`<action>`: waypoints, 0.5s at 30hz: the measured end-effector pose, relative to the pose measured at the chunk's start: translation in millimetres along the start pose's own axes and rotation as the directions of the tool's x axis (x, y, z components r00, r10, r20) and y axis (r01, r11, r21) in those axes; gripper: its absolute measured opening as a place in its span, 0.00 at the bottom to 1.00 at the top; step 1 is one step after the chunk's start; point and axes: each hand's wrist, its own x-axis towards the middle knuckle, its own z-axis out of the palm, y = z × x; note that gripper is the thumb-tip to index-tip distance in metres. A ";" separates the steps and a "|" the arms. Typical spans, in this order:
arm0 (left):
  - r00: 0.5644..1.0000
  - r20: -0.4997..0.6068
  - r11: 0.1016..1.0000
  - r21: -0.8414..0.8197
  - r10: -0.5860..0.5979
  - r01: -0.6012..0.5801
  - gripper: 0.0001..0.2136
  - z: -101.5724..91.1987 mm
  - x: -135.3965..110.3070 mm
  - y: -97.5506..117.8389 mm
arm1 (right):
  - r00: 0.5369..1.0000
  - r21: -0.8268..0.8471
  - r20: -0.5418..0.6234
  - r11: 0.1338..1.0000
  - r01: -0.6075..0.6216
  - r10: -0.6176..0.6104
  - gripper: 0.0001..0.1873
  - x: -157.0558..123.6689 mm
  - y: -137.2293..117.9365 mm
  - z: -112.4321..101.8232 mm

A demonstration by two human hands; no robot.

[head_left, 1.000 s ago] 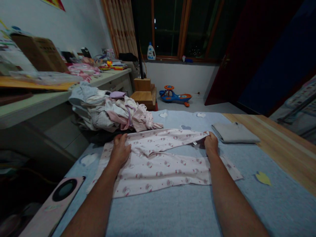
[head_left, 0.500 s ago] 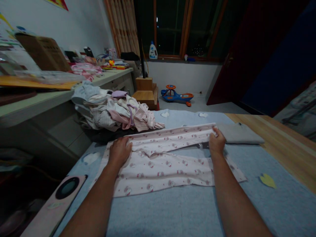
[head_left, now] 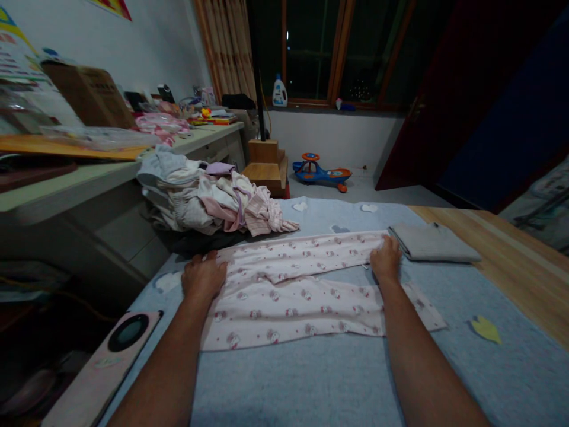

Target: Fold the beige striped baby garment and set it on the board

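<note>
A pale pink printed garment [head_left: 288, 305] is laid out on a blue sheet [head_left: 311, 385], its far and near parts split by a gap that opens towards 3 o'clock. A crease is seen near its middle, and a small white label [head_left: 365, 267] is exposed at the far part's lower edge. The garment's end at 9 o'clock is covered by the left hand [head_left: 204, 276], fingers bent over the far edge; whether cloth is pinched there or only pressed cannot be told. At 2 o'clock, the far part's corner is gripped between the thumb and fingers of the right hand [head_left: 386, 258].

The far edge is best drawn evenly between both hands, with the crease smoothed outward and the layers kept flat.

Care is needed at 2 o'clock, where a folded grey cloth [head_left: 435, 242] is set just beside the right hand, with a wooden surface [head_left: 511, 249] beyond. At 10 to 11 o'clock, sideways reach is limited by a clothes pile [head_left: 208, 196] and a desk [head_left: 26, 201]; at 8 o'clock, by a pink phone [head_left: 106, 367]. More room is offered by the sheet at 4 to 6 o'clock.
</note>
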 end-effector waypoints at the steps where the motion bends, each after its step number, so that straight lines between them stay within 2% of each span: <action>1: 1.000 0.024 1.000 -0.001 0.013 -0.013 0.28 -0.6 0.9 -2.5 | 1.000 -0.046 0.008 0.999 0.011 -0.011 0.31 -1.7 -2.1 -1.1; 6: 0.987 0.155 0.999 -0.042 0.032 -0.026 0.28 -5.7 4.3 -21.0 | 0.997 -0.172 0.020 0.982 0.080 -0.077 0.28 -9.3 -15.9 -6.8; 8: 0.977 0.211 0.997 -0.070 0.037 -0.022 0.29 -7.3 1.7 -32.0 | 0.986 -0.166 0.117 0.976 0.138 -0.120 0.24 -11.7 -19.8 -6.2; 12: 0.954 0.269 0.983 -0.159 0.131 -0.091 0.31 -5.2 -11.1 -55.6 | 0.917 -0.184 0.370 0.955 0.231 -0.151 0.19 -14.8 -22.9 -0.9; 15: 0.948 0.243 0.964 -0.218 0.205 -0.152 0.32 -0.7 -22.8 -68.0 | 0.899 -0.219 0.418 0.947 0.237 -0.128 0.18 -13.2 -24.3 -1.2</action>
